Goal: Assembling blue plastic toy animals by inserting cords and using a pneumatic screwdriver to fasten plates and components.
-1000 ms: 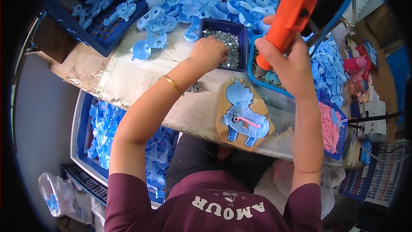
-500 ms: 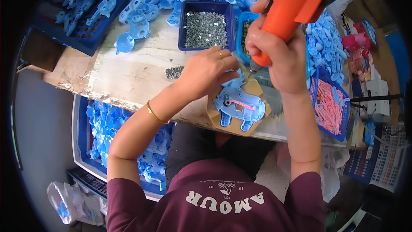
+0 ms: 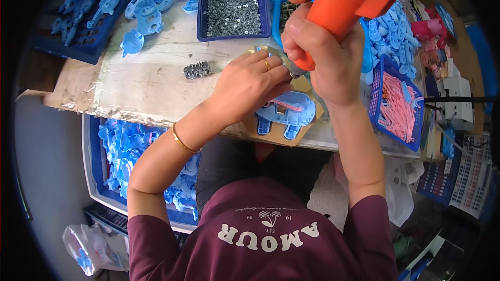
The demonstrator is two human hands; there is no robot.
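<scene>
My right hand (image 3: 336,54) is wrapped round an orange power screwdriver (image 3: 349,0), its tip pointing down at the upper part of a light-blue plastic toy half (image 3: 296,108). That animal-shaped piece, with a pink strip inside, lies in a tan holding block (image 3: 277,138). My left hand (image 3: 250,83) rests over the piece's upper end, fingers curled together right beside the driver tip. What those fingers pinch, if anything, is hidden. On the table left of this hand sits a small clump of grey metal bits (image 3: 198,70).
A dark-blue tray of small metal parts (image 3: 234,14) stands beyond my left hand. Blue toy parts heap along the back and in a left basket (image 3: 70,47). At right stands a blue basket of pink strips (image 3: 396,109). Below the table edge, a bin (image 3: 96,177) holds more blue parts.
The driver tip has moved to my left fingertips, which now cover the toy half's upper end. The whole view has shifted, with the table items appearing higher and further left.
</scene>
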